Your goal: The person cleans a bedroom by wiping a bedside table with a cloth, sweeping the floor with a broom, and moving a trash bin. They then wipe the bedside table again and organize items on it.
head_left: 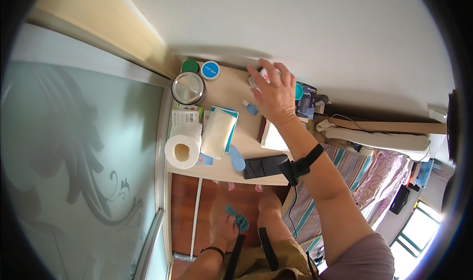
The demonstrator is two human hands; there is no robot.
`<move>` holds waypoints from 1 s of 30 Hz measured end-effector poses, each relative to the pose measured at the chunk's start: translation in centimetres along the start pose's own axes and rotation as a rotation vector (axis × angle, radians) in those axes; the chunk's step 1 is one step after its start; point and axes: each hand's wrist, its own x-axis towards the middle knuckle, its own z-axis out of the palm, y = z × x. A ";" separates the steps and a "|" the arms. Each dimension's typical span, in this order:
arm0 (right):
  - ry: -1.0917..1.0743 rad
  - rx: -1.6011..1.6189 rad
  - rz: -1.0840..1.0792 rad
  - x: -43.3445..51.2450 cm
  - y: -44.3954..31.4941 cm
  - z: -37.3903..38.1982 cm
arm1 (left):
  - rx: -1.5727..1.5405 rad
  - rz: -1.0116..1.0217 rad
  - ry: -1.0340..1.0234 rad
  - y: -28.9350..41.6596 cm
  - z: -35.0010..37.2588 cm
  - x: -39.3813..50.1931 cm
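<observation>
My right hand (276,93) reaches over the back of a light wooden tabletop (229,87), its fingers spread over a round white-lidded container (264,74). Whether it grips the container cannot be told. A teal round lid (299,91) shows beside the hand, and a small blue bottle (252,109) lies near the thumb. Low in front of my legs, my left hand (226,229) is closed on a crumpled teal cloth (242,222). A black folded case or device (260,167) lies at the table's front edge.
A toilet paper roll (182,152), a pack of white tissues (218,132) and a steel-lidded jar (188,88) stand at the left, with a blue-lidded tub (210,70) behind. A frosted glass door (92,150) borders the left. A striped bed (314,206) lies at the right.
</observation>
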 end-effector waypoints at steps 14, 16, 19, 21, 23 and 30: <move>0.026 0.042 -0.098 1.5 -2.7 4.5 | 0.016 -0.002 -0.020 -2.2 -0.6 1.0; 0.013 0.022 -0.046 1.8 -2.1 3.3 | 0.008 0.003 -0.028 -2.1 -0.9 1.1; 0.009 0.082 -0.032 3.4 -2.4 2.2 | -0.011 0.003 -0.030 -1.9 -1.4 1.2; 0.029 0.235 -0.140 5.3 -3.2 2.6 | -0.013 0.006 -0.026 -1.9 -1.7 1.1; -0.083 0.304 -0.273 7.0 -4.5 3.7 | -0.020 -0.007 -0.044 -2.0 -1.8 1.1; -0.243 0.333 -0.166 7.4 -5.4 6.5 | -0.044 0.005 -0.040 -2.5 -2.2 0.9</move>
